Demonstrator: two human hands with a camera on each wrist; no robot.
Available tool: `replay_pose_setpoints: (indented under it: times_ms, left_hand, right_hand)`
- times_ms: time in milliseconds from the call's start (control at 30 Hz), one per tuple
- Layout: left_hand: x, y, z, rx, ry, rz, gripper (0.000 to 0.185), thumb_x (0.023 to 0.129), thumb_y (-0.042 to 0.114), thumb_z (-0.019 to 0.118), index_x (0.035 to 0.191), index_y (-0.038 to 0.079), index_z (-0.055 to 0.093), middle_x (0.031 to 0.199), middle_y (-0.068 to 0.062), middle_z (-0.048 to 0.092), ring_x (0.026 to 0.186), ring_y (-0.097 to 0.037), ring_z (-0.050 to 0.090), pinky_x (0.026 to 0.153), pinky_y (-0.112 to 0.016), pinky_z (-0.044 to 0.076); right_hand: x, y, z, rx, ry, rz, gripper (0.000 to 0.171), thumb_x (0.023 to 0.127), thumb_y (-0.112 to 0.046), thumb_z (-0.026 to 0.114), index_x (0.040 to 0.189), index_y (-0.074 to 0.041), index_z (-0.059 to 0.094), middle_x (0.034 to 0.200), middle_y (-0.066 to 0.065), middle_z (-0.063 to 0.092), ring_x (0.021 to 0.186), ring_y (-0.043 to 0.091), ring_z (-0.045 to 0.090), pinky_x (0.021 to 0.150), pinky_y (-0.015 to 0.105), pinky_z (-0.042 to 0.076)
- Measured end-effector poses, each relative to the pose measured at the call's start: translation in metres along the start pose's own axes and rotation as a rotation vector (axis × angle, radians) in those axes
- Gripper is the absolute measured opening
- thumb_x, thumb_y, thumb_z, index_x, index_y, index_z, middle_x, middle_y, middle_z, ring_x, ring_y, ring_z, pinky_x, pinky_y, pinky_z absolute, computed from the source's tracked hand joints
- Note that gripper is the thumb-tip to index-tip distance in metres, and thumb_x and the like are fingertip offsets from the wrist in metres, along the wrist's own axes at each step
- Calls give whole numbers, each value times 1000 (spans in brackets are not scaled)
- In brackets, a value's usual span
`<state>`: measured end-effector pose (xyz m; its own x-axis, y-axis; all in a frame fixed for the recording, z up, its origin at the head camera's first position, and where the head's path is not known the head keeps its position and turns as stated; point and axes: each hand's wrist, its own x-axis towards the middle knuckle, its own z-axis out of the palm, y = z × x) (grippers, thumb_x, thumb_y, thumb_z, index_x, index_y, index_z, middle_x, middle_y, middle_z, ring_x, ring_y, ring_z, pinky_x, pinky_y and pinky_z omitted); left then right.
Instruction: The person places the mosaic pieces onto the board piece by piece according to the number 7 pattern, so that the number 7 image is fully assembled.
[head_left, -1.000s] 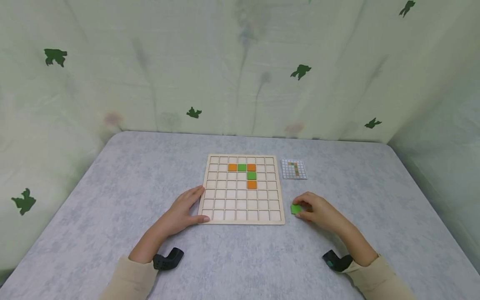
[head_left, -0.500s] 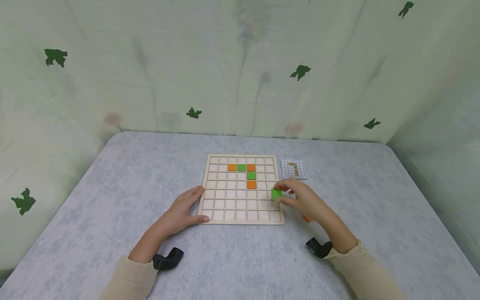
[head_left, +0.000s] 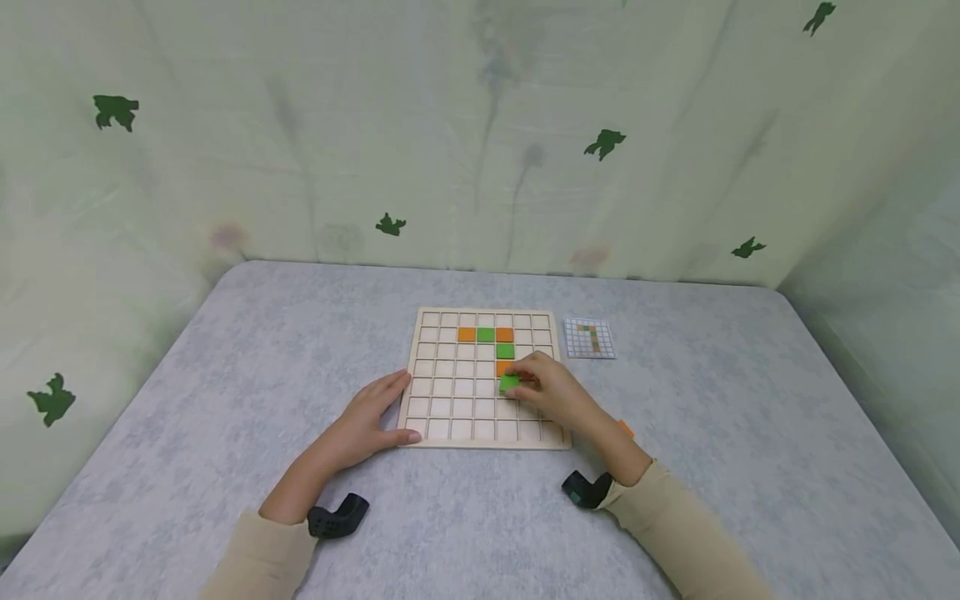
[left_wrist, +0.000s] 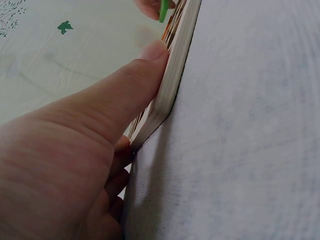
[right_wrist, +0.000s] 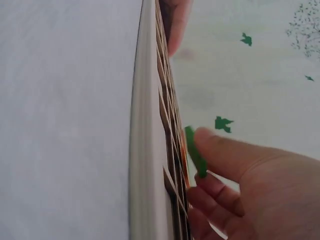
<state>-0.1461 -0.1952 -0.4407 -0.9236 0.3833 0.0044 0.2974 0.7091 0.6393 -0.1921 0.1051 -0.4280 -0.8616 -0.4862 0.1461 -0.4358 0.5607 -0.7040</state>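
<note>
On the counter (head_left: 225, 375), five tiles already sit in the board (head_left: 450, 408), whose near-left corner the flat left hand (head_left: 365, 425) steadies, while the right hand (head_left: 551, 393) pinches a green tile (head_left: 509, 382) just below the orange one (head_left: 502, 367), not yet seated, with a loose orange tile (head_left: 626, 429) left.

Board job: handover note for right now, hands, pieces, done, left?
Left hand: fingers straight, steadying the board at its near-left corner.
Right hand: pinches a green tile over the cell just below the lower orange tile; not seated yet.
Done: orange, green, orange in a row, green then orange beneath.
Left: seat this tile, check the pattern card. A spare orange tile lies on the table right of the board.
</note>
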Motion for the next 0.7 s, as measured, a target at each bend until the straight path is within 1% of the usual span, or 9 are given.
replay_pose_setpoints:
  times_ms: [133, 300, 367, 467, 533, 633, 700]
  left_hand:
    - [1, -1, 0, -3, -3, -2, 93, 73, 44, 71, 141, 2, 25, 145, -14, 22, 131, -35, 15, 101, -53, 16]
    - [1, -2, 1, -2, 0, 0, 94, 72, 45, 71, 141, 2, 24, 145, -14, 22, 131, -35, 15, 101, -52, 17]
    - [1, -3, 1, -5, -1, 1, 94, 72, 44, 71, 141, 2, 24, 145, -14, 22, 131, -35, 15, 101, -53, 16]
    - [1, -2, 1, -13, -3, -1, 93, 72, 44, 71, 142, 2, 24, 145, -14, 21, 131, -35, 15, 101, -53, 16]
    - [0, -2, 1, -20, -4, -2, 93, 72, 44, 71, 142, 2, 24, 145, -14, 21, 131, -35, 14, 101, -53, 16]
    - [0, -2, 1, -24, -1, -1, 93, 72, 44, 71, 141, 2, 25, 145, -14, 22, 131, -35, 15, 101, -53, 16]
    - [0, -1, 0, -21, 2, 1, 93, 72, 44, 71, 141, 2, 25, 145, -14, 22, 131, -35, 15, 101, -53, 16]
  right_hand:
    - [0, 2, 6, -36, 6, 0, 25, 82, -18, 68, 105, -11, 64, 98, -2, 54, 86, 11, 48, 74, 27, 43]
    - [-1, 1, 7, -5, -10, 21, 25, 81, -16, 68, 106, -12, 65, 98, -2, 51, 79, 13, 43, 66, 27, 39]
    - [-1, 1, 6, 9, -26, 34, 27, 81, -17, 68, 108, -13, 65, 98, -2, 50, 78, 14, 41, 65, 28, 38]
    - [-3, -1, 2, 27, -46, 49, 31, 81, -18, 68, 112, -12, 63, 101, 0, 51, 84, 14, 44, 70, 29, 40]
    - [-5, -4, -4, 36, -44, 56, 35, 81, -19, 68, 114, -11, 61, 104, 2, 52, 90, 16, 47, 75, 31, 42]
    - [-10, -8, -16, 40, -20, 57, 38, 81, -18, 68, 117, -9, 58, 110, 4, 54, 99, 20, 50, 82, 36, 43]
    - [-16, -11, -26, 26, 3, 48, 40, 81, -17, 68, 118, -8, 57, 113, 5, 54, 100, 24, 50, 82, 39, 43]
